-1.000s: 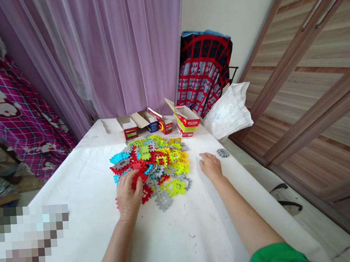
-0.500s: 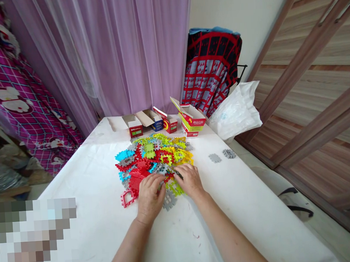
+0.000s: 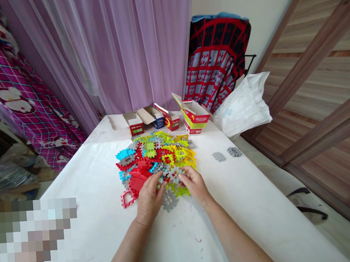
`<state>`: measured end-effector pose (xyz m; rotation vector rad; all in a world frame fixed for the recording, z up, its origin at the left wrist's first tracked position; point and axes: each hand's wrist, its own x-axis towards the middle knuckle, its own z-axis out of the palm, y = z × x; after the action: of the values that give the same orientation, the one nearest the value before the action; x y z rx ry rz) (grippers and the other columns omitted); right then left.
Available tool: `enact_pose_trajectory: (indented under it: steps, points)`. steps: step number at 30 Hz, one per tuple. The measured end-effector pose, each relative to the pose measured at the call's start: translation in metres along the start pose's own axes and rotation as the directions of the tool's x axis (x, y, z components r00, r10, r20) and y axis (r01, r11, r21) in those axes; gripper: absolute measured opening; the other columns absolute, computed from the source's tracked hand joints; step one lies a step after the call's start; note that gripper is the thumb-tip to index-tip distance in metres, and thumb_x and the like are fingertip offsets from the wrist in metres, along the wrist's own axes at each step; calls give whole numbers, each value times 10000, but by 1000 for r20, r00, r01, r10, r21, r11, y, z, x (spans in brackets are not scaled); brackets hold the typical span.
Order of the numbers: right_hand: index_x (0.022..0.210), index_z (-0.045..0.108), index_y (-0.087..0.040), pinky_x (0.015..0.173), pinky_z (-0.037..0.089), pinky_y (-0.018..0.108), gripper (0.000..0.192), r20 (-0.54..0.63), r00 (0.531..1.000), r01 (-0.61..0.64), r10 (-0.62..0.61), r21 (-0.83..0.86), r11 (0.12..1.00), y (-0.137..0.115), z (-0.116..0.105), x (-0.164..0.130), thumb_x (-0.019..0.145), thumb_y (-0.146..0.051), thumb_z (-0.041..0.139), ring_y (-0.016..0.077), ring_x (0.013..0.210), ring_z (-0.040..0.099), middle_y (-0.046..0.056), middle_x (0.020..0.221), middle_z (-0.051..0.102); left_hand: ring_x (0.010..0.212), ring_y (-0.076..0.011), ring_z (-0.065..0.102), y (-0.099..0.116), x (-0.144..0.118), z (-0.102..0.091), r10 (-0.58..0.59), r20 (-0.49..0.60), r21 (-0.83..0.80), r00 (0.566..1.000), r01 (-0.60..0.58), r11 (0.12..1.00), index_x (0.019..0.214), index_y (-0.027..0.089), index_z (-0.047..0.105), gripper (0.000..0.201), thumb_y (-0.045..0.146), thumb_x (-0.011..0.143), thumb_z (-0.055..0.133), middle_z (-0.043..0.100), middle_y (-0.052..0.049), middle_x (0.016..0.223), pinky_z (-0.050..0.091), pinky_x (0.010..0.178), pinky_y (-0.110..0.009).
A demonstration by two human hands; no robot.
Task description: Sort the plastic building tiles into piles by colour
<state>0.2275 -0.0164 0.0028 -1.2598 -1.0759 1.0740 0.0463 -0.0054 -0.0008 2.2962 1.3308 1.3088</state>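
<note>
A pile of colourful plastic interlocking tiles (image 3: 144, 162) lies on the white table. My right hand (image 3: 196, 185) pinches a grey windowed tile (image 3: 174, 173) by its right side, just above the pile's near part. To its left, my left hand (image 3: 150, 191) rests at the pile's near edge, thumb and fingers slightly apart and nothing visibly held. Close to the left fingers lie a large red piece (image 3: 138, 180) and a red open-frame tile (image 3: 127, 198). Another grey windowed tile (image 3: 169, 200) lies flat beside the left thumb.
Opened cardboard boxes stand along the table's back, among them a red and yellow box (image 3: 195, 120) and a blue box (image 3: 159, 122). A flat grey tile (image 3: 219, 156) and a few stacked grey tiles (image 3: 234, 152) lie on the right. Behind them leans a white bag (image 3: 241, 107).
My right hand has lifted a grey windowed tile, now plainly visible in its fingers. My left hand has barely moved. The view has shifted slightly.
</note>
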Motion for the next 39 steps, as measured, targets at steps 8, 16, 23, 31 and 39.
enact_pose_trajectory:
  steps: [8, 16, 23, 31, 39]
  points:
    - [808, 538, -201, 516, 489, 246, 432, 45, 993, -110, 106, 105, 988, -11, 2, -6, 644, -555, 722, 135, 523, 626, -43, 616, 621, 577, -92, 621, 1, -4, 2, -9, 135, -16, 991, 11, 1000, 1181, 222, 615, 304, 340, 918, 516, 695, -35, 920, 548, 617, -225]
    - [826, 550, -204, 539, 506, 260, 439, 61, 990, -139, 130, 166, 976, -13, 2, -7, 626, -537, 755, 141, 544, 638, -33, 642, 643, 774, -154, 682, 11, -7, 4, -46, 176, 127, 983, 24, 992, 1350, 249, 470, 558, 397, 835, 627, 646, -81, 1168, 569, 671, -266]
    - [834, 571, -201, 582, 489, 256, 394, 93, 991, -111, 97, 152, 982, -12, -1, -5, 616, -462, 771, 121, 575, 612, -26, 653, 661, 927, -197, 685, 15, -7, 3, -61, 183, 235, 981, 17, 972, 1317, 224, 493, 528, 415, 842, 619, 646, -88, 1182, 560, 691, -261]
    - [888, 612, -199, 596, 491, 268, 384, 127, 991, -65, 47, 140, 988, -15, -3, -7, 637, -448, 761, 137, 629, 620, 1, 732, 680, 948, -220, 663, 15, -7, 1, -11, 97, 294, 995, -18, 956, 1198, 229, 567, 467, 494, 819, 633, 684, -78, 1077, 528, 783, -296]
    - [921, 704, -188, 529, 446, 245, 383, 29, 999, -16, 14, 54, 998, -14, -10, -4, 676, -483, 713, 102, 550, 534, -4, 706, 662, 908, -219, 644, 15, -3, -2, 19, 126, 165, 992, -40, 986, 1055, 229, 640, 301, 463, 884, 557, 700, -72, 989, 505, 808, -352]
